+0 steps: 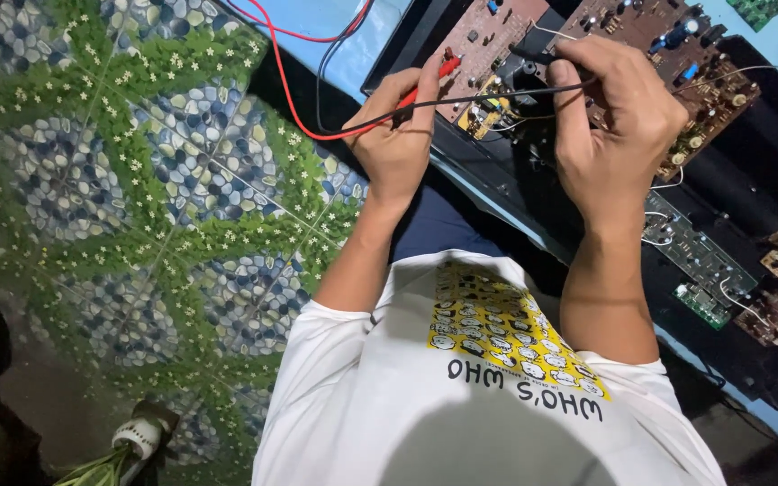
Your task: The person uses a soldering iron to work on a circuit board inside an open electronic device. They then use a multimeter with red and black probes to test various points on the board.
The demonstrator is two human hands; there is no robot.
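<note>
The left hand (pixel 398 135) pinches a red probe (pixel 434 76), its tip touching the brown circuit board (pixel 497 45). The right hand (pixel 619 126) grips a black probe (pixel 533 56) on the same board, inside an open black case (pixel 767 162). Red and black wires (pixel 299 99) trail over the patterned floor (pixel 137 198).

Floor (pixel 164 198) to the left is patterned with blue pebbles and green leafy bands; a light-blue surface (pixel 335 27) lies far.

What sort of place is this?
Probably a home electronics repair spot on the floor: an opened device with brown circuit boards, test probes in both hands, left hand, right hand, and patterned floor tiles.
</note>
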